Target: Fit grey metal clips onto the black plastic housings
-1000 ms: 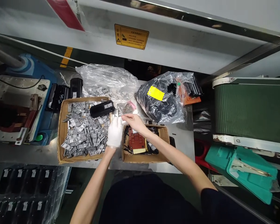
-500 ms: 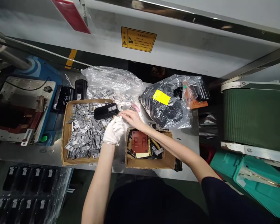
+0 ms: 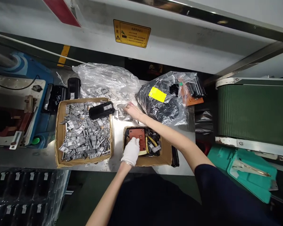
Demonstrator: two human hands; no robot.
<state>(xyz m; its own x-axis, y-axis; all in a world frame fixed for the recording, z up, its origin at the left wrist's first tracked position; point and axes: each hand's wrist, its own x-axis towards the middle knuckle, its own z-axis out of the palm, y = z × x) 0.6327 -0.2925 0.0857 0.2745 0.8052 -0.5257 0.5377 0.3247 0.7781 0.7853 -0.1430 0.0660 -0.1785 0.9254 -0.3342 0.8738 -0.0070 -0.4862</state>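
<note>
My left hand (image 3: 131, 150), in a white glove, rests inside a small cardboard box (image 3: 165, 153) and touches the red-brown block (image 3: 138, 135) lying there among yellow and black bits. My bare right hand (image 3: 132, 110) reaches to a small clear bag of tiny metal parts (image 3: 123, 112) on the steel table, fingers down on it. To the left stands a larger cardboard box (image 3: 59, 125) full of several grey metal plates, with a black device (image 3: 101, 110) lying on top of them.
A clear plastic bag of grey plates (image 3: 103, 78) and a bag of black parts with a yellow label (image 3: 163, 100) sit at the back. A blue machine (image 3: 16, 103) is at the left, a green conveyor belt (image 3: 254, 110) and a teal case (image 3: 250, 172) at the right.
My left hand has dropped from the small bag down into the small box onto the red-brown block. My right hand has stayed at the small bag, reaching a little farther back.
</note>
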